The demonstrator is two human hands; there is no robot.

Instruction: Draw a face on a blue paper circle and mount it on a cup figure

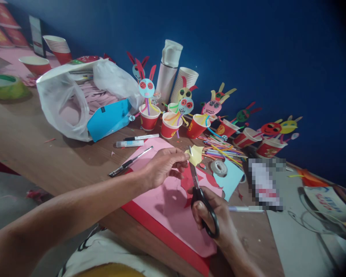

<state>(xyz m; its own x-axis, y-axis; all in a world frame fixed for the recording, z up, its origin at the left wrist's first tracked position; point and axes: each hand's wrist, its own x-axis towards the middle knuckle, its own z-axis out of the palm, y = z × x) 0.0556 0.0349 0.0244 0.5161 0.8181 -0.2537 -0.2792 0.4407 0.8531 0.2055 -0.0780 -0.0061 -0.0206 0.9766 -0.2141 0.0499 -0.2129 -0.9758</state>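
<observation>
Between thumb and fingers, my left hand (168, 165) pinches a small piece of yellow paper (195, 156). The black-handled scissors (195, 179) are gripped in my right hand (210, 211), with their blades pointing up at the yellow paper. Both hands are above pink paper (170, 204), which lies over red paper (161, 223) at the table's front edge. A cut red paper scrap (190, 184) rests on the pink sheet, partly behind the scissors.
Decorated red paper cups (148, 117) line the back, with colored sticks (222, 150) before them. A plastic bag (60, 107) stands back left. Pens (131, 161), a glue stick (129, 144), a tape roll (219, 168) and light blue paper (229, 179) lie around the pink paper.
</observation>
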